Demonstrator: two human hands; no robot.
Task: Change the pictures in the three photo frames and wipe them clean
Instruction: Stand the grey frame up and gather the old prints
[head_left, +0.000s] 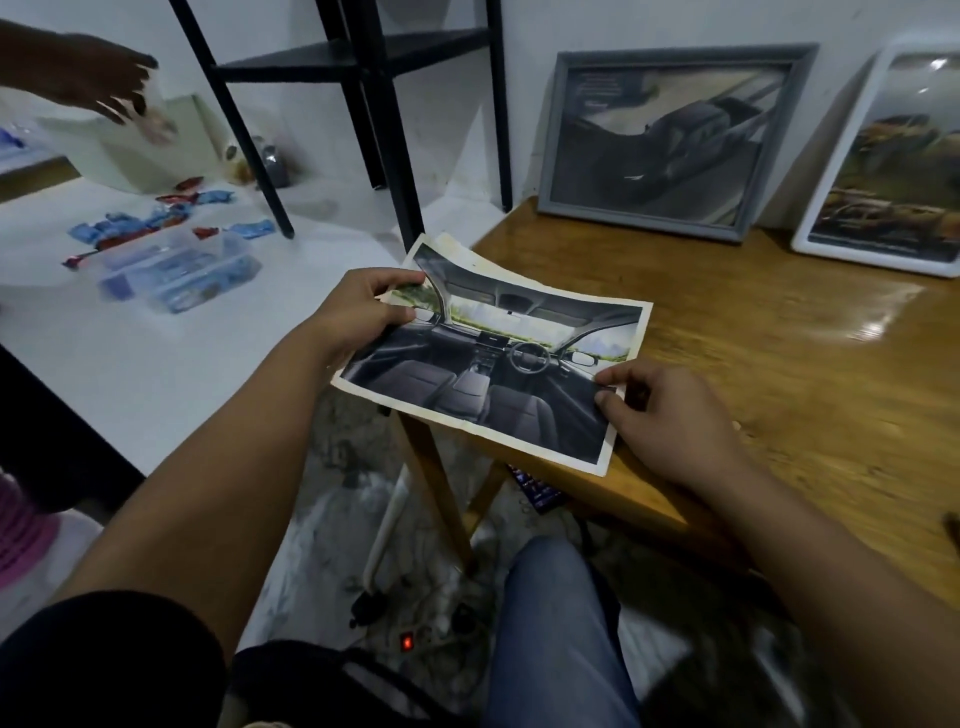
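Observation:
A printed picture of a car interior (493, 353) hangs over the near left corner of the wooden table (753, 364). My left hand (358, 312) pinches its upper left corner. Its lower right edge is gripped by my right hand (660, 415). A second sheet peeks out behind the picture's top edge. A grey photo frame (665, 140) with a dark car picture leans against the wall at the back of the table. To its right, cut by the image edge, leans a white photo frame (888, 171) with a yellowish car picture.
On a white surface (156, 374) to the left stand a clear plastic box (176, 270) and several blue and red packets (156, 218). Another person's hand (104, 83) reaches over it. Black shelf legs (395, 156) stand behind. A power strip (410, 642) lies on the floor.

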